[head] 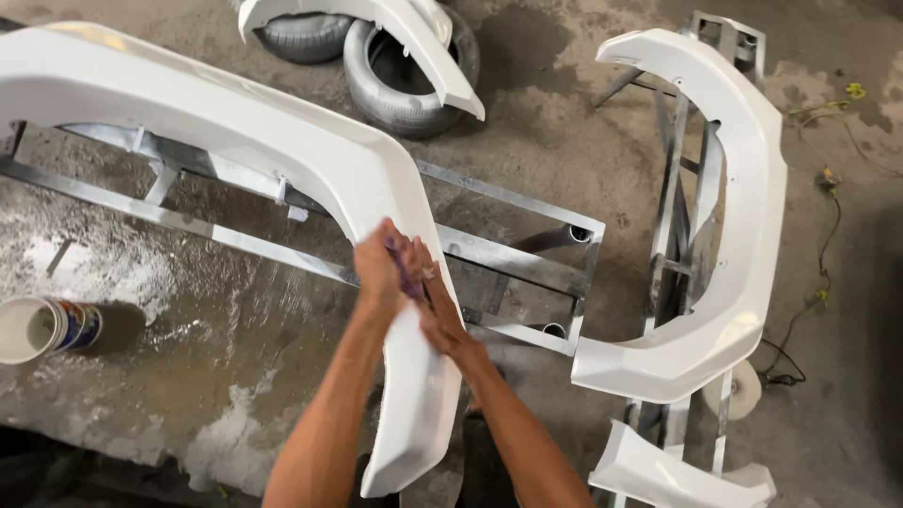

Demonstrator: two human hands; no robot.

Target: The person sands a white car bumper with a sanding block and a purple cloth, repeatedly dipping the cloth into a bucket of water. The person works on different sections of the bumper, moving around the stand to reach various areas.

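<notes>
A long white curved fender flare (235, 122) lies across a metal frame stand (508, 259) and bends down toward me. My left hand (379, 268) and my right hand (435, 306) press together on its lower leg, at the bend. Between the two palms sits a small dark purple pad (406, 273), mostly hidden by my fingers. Both hands lie flat against the panel's surface. Which hand grips the pad I cannot tell.
A second white flare (743, 235) rests on another metal stand (677, 188) at the right. Two tyres (395, 80) with a third white flare (414, 38) lie at the top. A white can (42, 329) lies on the wet concrete floor at left. Wires (828, 235) trail at far right.
</notes>
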